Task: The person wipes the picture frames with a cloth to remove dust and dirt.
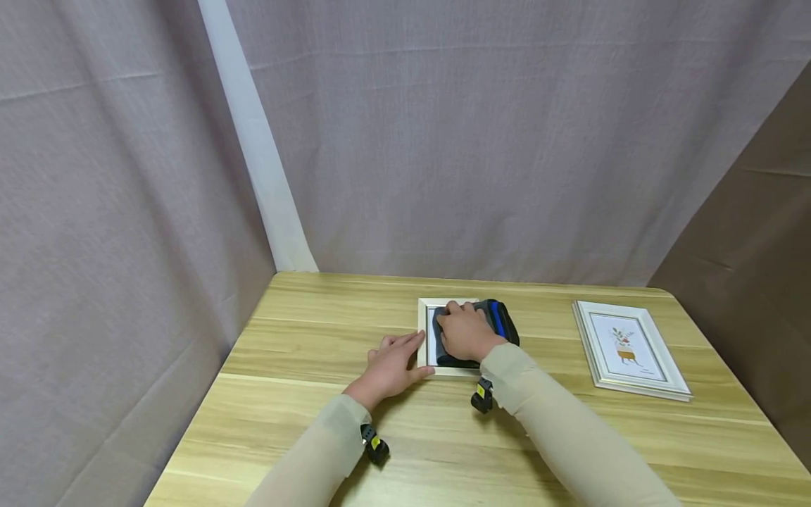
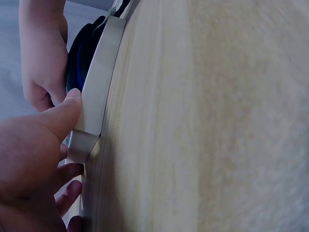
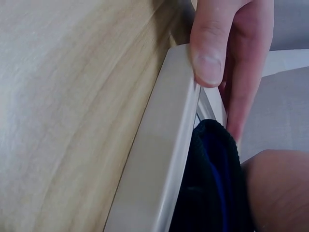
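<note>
the left hand (image 1: 389,366), fingers spread, only braces the picture frame (image 1: 422,315); if the right hand (image 1: 467,332), spread over the dark cloth (image 1: 447,356), pushes sideways, the frame might skid

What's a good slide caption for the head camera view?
Left hand touching a white frame, right hand on the dark cloth over it; another framed picture lies to the right.

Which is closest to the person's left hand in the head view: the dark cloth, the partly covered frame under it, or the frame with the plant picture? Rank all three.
From the left hand:
1. Partly covered frame: touching that hand.
2. Dark cloth: on that frame, under the right hand.
3. Frame with the plant picture: apart, far over on the right.
</note>
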A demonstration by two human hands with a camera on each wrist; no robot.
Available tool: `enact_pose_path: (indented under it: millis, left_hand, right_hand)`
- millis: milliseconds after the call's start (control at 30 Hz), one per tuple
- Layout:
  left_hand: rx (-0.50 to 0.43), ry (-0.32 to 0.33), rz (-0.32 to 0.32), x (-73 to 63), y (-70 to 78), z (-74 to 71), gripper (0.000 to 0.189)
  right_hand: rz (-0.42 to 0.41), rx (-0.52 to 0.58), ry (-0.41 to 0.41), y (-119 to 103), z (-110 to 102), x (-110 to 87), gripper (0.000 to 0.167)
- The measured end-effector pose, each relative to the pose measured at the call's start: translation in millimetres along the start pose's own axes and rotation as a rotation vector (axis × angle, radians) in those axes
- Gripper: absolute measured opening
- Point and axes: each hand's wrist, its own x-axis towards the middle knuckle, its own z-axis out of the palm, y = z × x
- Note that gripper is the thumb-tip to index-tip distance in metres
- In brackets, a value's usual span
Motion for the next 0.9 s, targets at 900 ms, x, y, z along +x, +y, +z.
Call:
enact_pose_path:
  millis: [900]
  left_hand:
    - [-0.013,-0.024,0.017,2.5,-4.2,-3.2,0.084]
  right_hand:
    - [-0.009,0.001,-0.006,-0.6,-5.6,5.0,0.044]
